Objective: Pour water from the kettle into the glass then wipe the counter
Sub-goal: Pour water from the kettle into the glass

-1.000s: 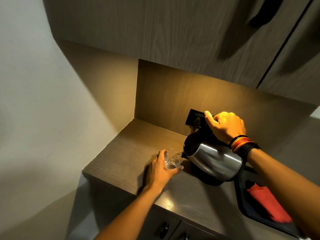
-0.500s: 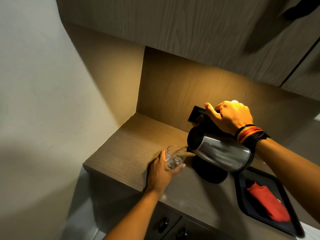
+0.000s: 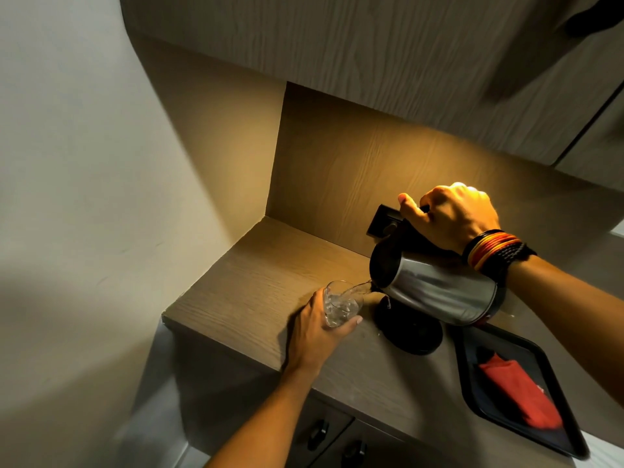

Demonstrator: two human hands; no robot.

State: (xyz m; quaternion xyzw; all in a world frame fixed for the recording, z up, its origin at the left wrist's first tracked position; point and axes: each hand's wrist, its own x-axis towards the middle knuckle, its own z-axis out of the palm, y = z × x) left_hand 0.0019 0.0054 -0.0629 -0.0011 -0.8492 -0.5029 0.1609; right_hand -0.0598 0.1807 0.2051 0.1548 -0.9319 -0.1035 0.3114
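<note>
Wood-grain laminate covers the counter [image 3: 256, 282], a flat slab with a square front edge, lit warm from above near the back panel. Left of the kettle, the left hand [image 3: 314, 329] is wrapped around a clear, round glass [image 3: 341, 307] that stands on the counter, fingers curled on its far side and thumb tip on the near side; water and ripples show inside it. A thin stream runs from the spout into the glass. The kettle [image 3: 435, 292] is a smooth, shiny steel drum with a black lid and rim, tipped well over toward the glass and held in the air above its round black base [image 3: 412, 332], which sits on the counter just below it. The right hand [image 3: 452, 217] is closed tight on the kettle's black handle, thumb stretched forward; woven bands in orange, yellow and black circle the wrist. Right of the kettle lies a dark rectangular tray [image 3: 560, 434] with rounded corners, holding a folded red cloth [image 3: 520, 393].
</note>
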